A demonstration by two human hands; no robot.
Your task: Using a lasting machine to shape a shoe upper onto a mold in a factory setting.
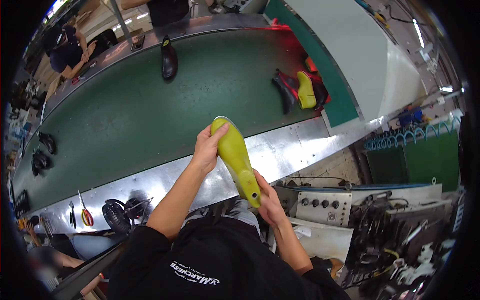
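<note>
A yellow-green shoe last [233, 150] with a pale sole edge is held up in front of me, its toe away and its heel end, with a dark hole, toward me. My left hand [206, 146] grips the toe part, thumb on top. At the heel end my right hand [270, 200] holds the last from the right side; part of its fingers is hidden behind the last. Beyond my hands, a dark shoe [169, 61] with a bit of yellow-green in its opening stands on the green conveyor belt [120, 115].
Dark shoe uppers and another yellow-green last [306, 91] lie by the belt's right end. The metal ledge [285, 150] carries red-handled scissors [86, 215] and a black fan [118, 215] at left. A control box [325, 207] stands right. Other people sit across and at lower left.
</note>
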